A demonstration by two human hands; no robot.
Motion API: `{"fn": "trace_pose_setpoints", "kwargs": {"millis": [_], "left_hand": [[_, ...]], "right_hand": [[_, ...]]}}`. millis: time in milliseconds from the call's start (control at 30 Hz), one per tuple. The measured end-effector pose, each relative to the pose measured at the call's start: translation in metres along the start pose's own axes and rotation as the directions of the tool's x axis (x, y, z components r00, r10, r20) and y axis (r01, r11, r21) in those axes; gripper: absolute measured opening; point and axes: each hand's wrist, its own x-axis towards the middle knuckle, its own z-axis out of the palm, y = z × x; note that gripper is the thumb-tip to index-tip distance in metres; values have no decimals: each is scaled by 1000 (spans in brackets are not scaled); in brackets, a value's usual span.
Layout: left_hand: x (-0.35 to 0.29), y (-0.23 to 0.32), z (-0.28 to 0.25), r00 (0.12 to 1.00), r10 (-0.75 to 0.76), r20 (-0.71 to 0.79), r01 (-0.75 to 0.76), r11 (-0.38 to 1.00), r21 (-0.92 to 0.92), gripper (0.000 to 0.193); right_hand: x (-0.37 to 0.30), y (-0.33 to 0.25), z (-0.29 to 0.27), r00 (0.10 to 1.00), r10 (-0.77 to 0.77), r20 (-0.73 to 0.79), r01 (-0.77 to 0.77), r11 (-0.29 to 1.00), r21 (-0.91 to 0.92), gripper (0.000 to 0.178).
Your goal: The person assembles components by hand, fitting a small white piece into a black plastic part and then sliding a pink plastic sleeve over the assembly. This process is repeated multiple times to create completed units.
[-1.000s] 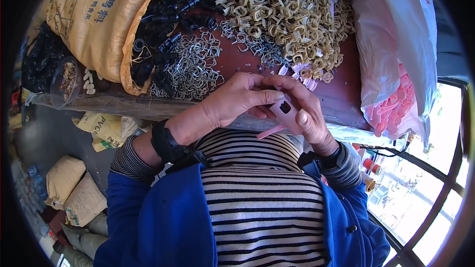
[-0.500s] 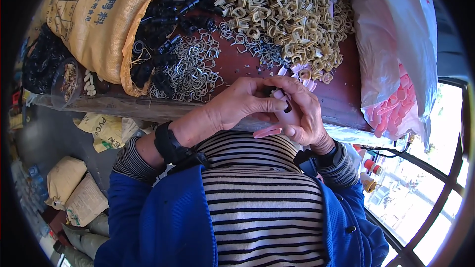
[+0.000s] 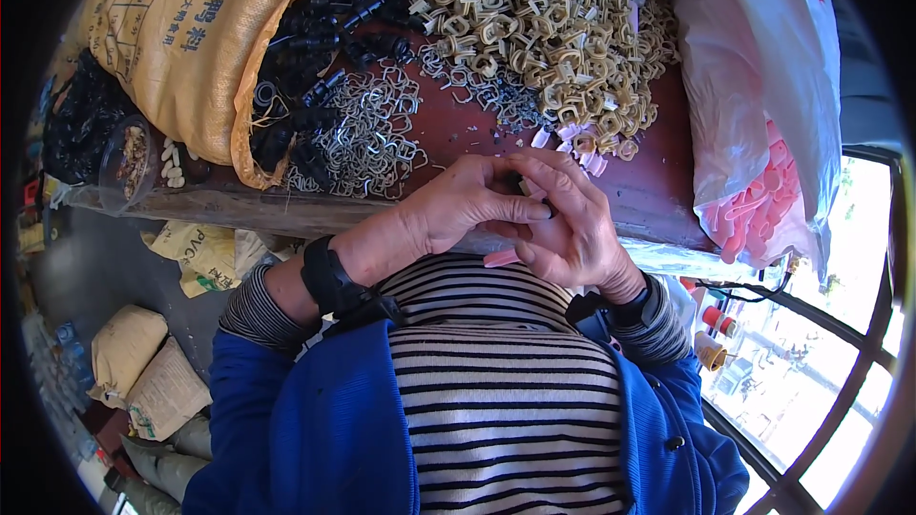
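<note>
Labels: big yellow-orange woven sack (image 3: pixel 196 48) is carrying dark blue printed characters plus a ruled table; flattened yellow sack (image 3: pixel 191 248) on the floor is also showing printed lettering. White plastic bag (image 3: pixel 759 48) is showing a bit of red print, too blurred to make out.

Hands: left hand (image 3: pixel 458 200) is reaching in from the left, wrist bent, thumb and fingers pinching the upper end of a pink plastic part with a flat tab (image 3: pixel 501 258). Right hand (image 3: pixel 577 234) is curling around the same part from the right. Both grips are closing on it; fingers are hiding most of it. Part is sitting between the hands, just off the front edge of the reddish-brown counter (image 3: pixel 658 153), tab pointing left.

Containers: woven sack is lying open, black plastic fittings (image 3: pixel 320 91) filling its mouth. White bag is holding pink flat plastic strips (image 3: pixel 763 205). Clear round plastic tub (image 3: pixel 116 176) is holding small brownish bits.
</note>
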Motion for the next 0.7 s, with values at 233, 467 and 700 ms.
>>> {"fn": "trace_pose_setpoints", "kwargs": {"millis": [233, 467, 700], "left_hand": [[3, -5, -6, 994, -110, -27, 104, 982, -158, 28], [6, -6, -2, 986, -156, -61, 149, 982, -116, 29], [4, 13, -3, 990, -129, -59, 137, 974, 179, 37]], "right_hand": [[2, 5, 0, 996, -42, -75, 35, 995, -89, 46], [-5, 8, -5, 996, 34, -81, -30, 999, 43, 37], [-45, 7, -36, 987, 158, -41, -154, 984, 93, 22]]}}
